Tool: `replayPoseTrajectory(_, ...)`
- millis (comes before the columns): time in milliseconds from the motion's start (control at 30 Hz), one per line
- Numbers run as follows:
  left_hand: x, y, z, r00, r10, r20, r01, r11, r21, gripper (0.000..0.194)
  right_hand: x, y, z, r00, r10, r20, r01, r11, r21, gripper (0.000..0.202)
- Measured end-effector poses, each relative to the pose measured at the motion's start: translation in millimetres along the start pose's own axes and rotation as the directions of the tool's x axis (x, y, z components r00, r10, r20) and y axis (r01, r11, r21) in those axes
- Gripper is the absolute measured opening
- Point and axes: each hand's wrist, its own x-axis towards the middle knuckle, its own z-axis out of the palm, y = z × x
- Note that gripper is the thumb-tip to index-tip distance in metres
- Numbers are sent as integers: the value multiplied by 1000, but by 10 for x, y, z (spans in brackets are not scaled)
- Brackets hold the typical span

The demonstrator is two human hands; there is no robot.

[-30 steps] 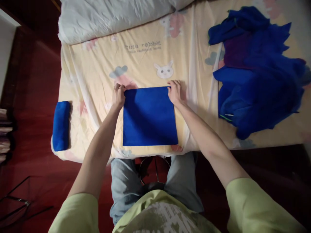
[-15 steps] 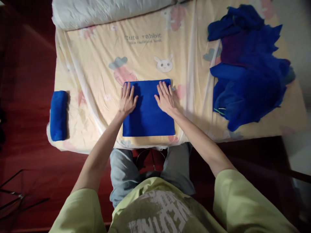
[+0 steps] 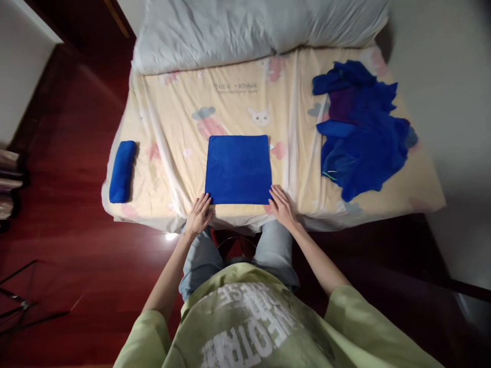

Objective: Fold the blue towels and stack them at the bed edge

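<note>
Head view: flat blue cloth [image 3: 238,169] on bed [image 3: 180,122], just nearer the person than rabbit print [image 3: 260,117]. Left hand [image 3: 198,214] and right hand [image 3: 283,207] at its near corners; fingers extended, lightly spread, thumbs apart. Most of the cloth lies beyond the fingertips. Near-square, clear long axis can't be told; side edges run away from person. Blue roll [image 3: 123,171] well left of print, blue fabric pile [image 3: 364,138] right.
</note>
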Motion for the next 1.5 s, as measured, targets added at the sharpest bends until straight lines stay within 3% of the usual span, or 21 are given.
replayPoseTrajectory(167, 63, 44, 32, 999, -23, -47, 24, 999, 21, 52, -260, -29, 139, 995, -83, -55, 86, 994, 61, 47)
replayPoseTrajectory(400, 404, 156, -55, 996, -77, -45, 76, 997, -17, 68, 94, -105, 271, 995, 46, -91, -36, 993, 116, 51)
replayPoseTrajectory(567, 279, 56, -86, 993, -86, -81, 69, 978, -196, 62, 90, -106, 156, 983, 157, -94, -133, 966, 220, 48)
replayPoseTrajectory(767, 125, 58, 23, 976, -157, -150, 109, 951, -288, 58, -57, -86, 149, 983, 132, -131, -100, 969, 227, 50)
replayPoseTrajectory(933, 237, 80, 11, 942, -277, -191, 201, 919, -338, 53, 50, -126, 234, 979, 110, -173, -57, 957, 285, 52)
replayPoseTrajectory(1067, 398, 42, -14, 907, -358, -222, 269, 898, -348, 32, 169, -150, 251, 935, 288, -209, -174, 882, 438, 40)
replayPoseTrajectory(1167, 492, 1, 9, 881, -404, -247, 304, 883, -358, 34, 258, -126, 262, 902, 372, -220, -242, 857, 455, 25)
replayPoseTrajectory(1333, 556, -30, 127, 808, -492, -324, 369, 851, -373, 35, 390, -78, 369, 841, 467, -273, -331, 843, 423, 45)
replayPoseTrajectory(1500, 572, -37, 293, 776, -518, -361, 426, 851, -307, 35, 421, -95, 500, 755, 534, -381, -429, 841, 329, 50)
